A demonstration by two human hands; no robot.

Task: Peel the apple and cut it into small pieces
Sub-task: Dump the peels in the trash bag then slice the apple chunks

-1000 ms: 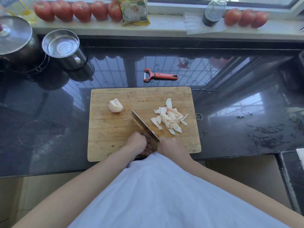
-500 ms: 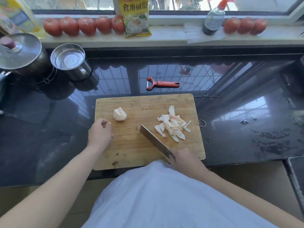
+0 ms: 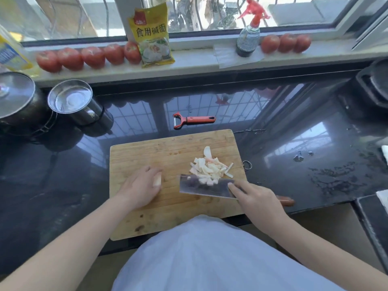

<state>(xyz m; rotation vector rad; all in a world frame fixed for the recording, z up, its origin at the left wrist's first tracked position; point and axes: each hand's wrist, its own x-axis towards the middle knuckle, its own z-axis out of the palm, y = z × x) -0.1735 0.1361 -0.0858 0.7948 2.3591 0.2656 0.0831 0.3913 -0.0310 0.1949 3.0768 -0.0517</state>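
One peeled apple chunk [image 3: 157, 181], pale and rounded, is being covered and gripped by the curled fingers of the left hand [image 3: 140, 186] on the left half of the cutting board [image 3: 147, 215]. One heap of cut apple pieces [image 3: 210, 170], thin, irregular and white with pink edges, is lying on the right half of the same board. One cleaver [image 3: 204, 186], broad, rectangular and of shiny metal, is being held tilted just in front of the heap by the right hand [image 3: 257, 201], whose fingers are wrapped round the handle with the forefinger laid along the blade; the heap is being mirrored in the steel. The board is rectangular, wooden and scored. It is being carried by a glossy black worktop [image 3: 294, 154]. One red-handled peeler [image 3: 193, 120] is lying just behind the board. Eight red tomatoes are lined up on the pale windowsill [image 3: 199, 61]: five left [image 3: 92, 56] and three right [image 3: 286, 43].
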